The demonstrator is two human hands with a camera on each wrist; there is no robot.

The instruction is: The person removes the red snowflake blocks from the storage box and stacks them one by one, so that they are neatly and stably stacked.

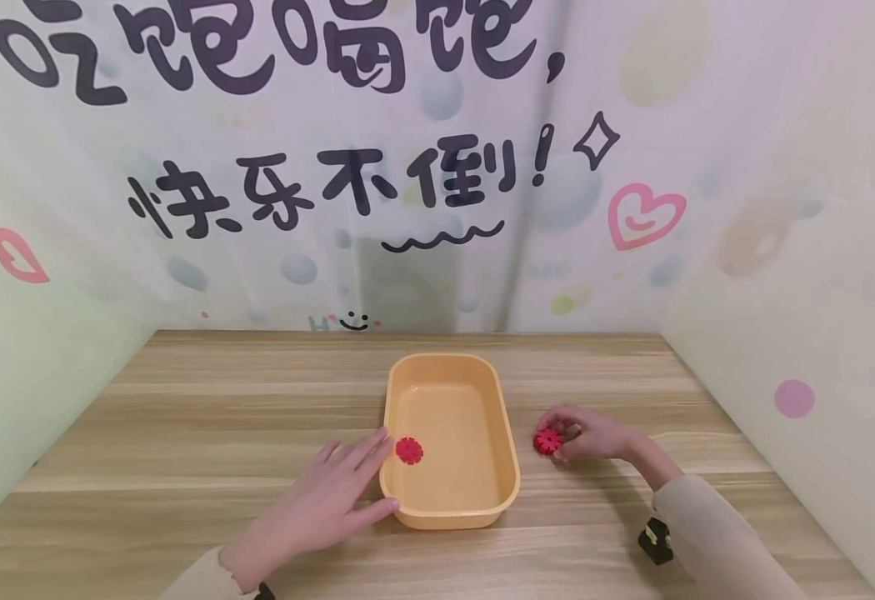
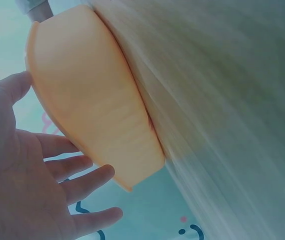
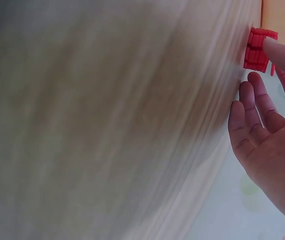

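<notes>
A yellow-orange plastic tray (image 1: pixel 452 520) stands on the wooden table, with one red notched disc (image 1: pixel 409 451) lying inside near its left wall. My left hand (image 1: pixel 325 500) touches the tray's left rim, thumb and fingers spread and fairly straight; the left wrist view shows the same hand (image 2: pixel 37 165) against the tray's outer side (image 2: pixel 92 85). Right of the tray is a small stack of red notched discs (image 3: pixel 256 50). At that stack my right hand (image 1: pixel 587 432) pinches a red notched disc (image 1: pixel 547 441) between thumb and fingers. Its other fingers are loosely bent.
The wooden table (image 1: pixel 220 400) runs back to a printed curtain (image 1: pixel 422 275) with dark lettering. Pale walls close off both sides. A small black object (image 1: pixel 656 542) shows beside the right sleeve (image 1: pixel 715 533).
</notes>
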